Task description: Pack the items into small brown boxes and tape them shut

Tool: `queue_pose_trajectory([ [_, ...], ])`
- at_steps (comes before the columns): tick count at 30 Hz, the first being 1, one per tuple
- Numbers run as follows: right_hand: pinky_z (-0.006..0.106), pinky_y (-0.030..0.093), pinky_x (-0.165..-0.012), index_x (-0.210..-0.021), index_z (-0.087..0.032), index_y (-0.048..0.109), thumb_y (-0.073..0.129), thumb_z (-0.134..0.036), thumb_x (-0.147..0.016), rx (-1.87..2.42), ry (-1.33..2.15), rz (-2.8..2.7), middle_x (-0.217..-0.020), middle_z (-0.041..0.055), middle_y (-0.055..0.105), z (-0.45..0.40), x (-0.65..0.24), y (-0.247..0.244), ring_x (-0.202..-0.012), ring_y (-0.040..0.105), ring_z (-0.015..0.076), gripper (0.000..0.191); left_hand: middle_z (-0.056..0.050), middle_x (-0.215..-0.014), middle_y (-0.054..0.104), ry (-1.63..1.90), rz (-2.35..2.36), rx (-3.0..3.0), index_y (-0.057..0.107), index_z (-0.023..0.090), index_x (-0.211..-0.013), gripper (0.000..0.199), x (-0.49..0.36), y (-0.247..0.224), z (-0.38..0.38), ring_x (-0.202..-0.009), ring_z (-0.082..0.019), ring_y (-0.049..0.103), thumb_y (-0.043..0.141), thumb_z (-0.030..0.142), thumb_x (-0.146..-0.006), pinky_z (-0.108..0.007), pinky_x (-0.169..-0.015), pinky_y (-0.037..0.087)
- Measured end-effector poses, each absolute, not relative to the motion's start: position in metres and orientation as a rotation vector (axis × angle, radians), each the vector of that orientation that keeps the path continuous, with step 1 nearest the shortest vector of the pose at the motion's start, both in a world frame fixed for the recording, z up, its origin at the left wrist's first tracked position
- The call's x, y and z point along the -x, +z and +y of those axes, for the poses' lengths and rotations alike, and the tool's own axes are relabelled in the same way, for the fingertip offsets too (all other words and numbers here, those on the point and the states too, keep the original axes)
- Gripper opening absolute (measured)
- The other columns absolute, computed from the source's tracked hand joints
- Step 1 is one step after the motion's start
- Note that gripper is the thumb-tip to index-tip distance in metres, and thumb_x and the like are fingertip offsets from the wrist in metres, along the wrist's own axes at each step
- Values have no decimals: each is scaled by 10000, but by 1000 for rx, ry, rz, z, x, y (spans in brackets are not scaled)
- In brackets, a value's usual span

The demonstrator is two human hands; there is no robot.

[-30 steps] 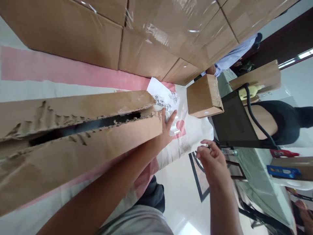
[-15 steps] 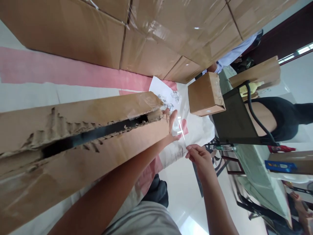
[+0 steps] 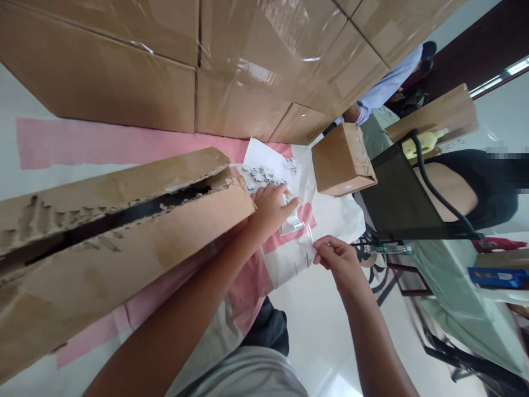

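My left hand point(image 3: 270, 205) reaches past the torn end of a long cardboard box point(image 3: 194, 220). Its fingers are stretched and the thumb stands apart. Just under and beside it lies a clear plastic piece point(image 3: 295, 225) with a small label, partly hidden by the hand. Beyond the fingertips a white sheet point(image 3: 260, 151) carries a cluster of small grey-and-white pieces point(image 3: 266, 175), too small to name. My right hand point(image 3: 335, 258) is closed in a pinch on a thin, whitish see-through strip point(image 3: 308, 231), which points towards the plastic piece.
Taped cardboard boxes point(image 3: 248, 82) form a wall behind the pink-and-white cloth point(image 3: 334, 220). A smaller carton point(image 3: 336, 162) stands at the cloth's far end. A dark chair point(image 3: 400, 193) with a seated person is to the right, near a green-covered table point(image 3: 450, 292).
My left hand has moved left and turned palm-down, with its fingers now nearer the small pieces. The long box appears farther left. My right hand keeps its pinch on the strip.
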State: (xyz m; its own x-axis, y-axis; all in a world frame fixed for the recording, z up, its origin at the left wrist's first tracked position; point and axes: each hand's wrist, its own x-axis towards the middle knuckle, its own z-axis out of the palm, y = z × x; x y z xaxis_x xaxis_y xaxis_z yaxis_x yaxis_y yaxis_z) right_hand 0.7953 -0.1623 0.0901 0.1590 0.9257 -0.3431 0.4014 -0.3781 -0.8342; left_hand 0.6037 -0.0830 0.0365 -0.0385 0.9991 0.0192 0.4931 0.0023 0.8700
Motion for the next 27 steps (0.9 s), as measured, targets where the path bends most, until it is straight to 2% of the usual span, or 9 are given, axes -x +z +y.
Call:
queue_pose_trajectory([
  [5,259,216,-490,-737,-193,686,779,-426,-752,1874,1215,-1246,-536,-2,637,-158,-797,87,-468,307,85,251,-54,-1062,687,1100,1658,-1561,668,285,-1070,182,-615,27,-81,-1039,-276,580,544,372,-969,-419,-941,380],
  [8,258,209,-492,-737,-190,680,782,-429,-754,1856,1220,-1269,-544,0,637,-153,-796,87,-476,313,86,260,-48,-1014,678,1094,1648,-1555,662,264,-936,179,-613,26,-79,-1020,-261,580,523,368,-980,-409,-930,373],
  [12,257,210,-492,-727,-186,672,789,-445,-748,1843,1212,-1267,-543,5,634,-152,-792,85,-480,319,86,285,-64,-1042,668,1034,1631,-1570,634,229,-880,212,-606,33,-78,-1047,-265,582,626,437,-921,-416,-976,364],
  [15,255,199,-483,-704,-186,656,807,-472,-723,1868,1204,-1249,-538,7,635,-154,-792,81,-466,310,82,324,-64,-1020,650,1002,1620,-1541,634,220,-868,201,-605,38,-79,-1041,-260,581,670,417,-883,-398,-981,375],
  [20,255,228,-490,-719,-185,663,806,-472,-738,1857,1193,-1250,-548,7,638,-155,-794,78,-482,345,87,321,-57,-1067,609,1127,1544,-1466,692,260,-1016,146,-611,31,-82,-1100,-245,564,618,334,-914,-392,-1031,373],
  [23,253,215,-497,-708,-182,652,802,-451,-758,1871,1206,-1276,-552,1,629,-154,-796,81,-489,329,78,311,-45,-1131,604,1183,1372,-1483,711,267,-989,170,-613,26,-82,-1141,-217,572,543,272,-958,-396,-1077,360],
  [27,259,195,-498,-705,-182,658,786,-442,-776,1875,1195,-1306,-547,-2,618,-152,-801,84,-491,314,76,299,-43,-1160,594,1107,1268,-1528,687,248,-974,165,-608,26,-79,-1147,-216,578,540,321,-975,-437,-1128,330],
])
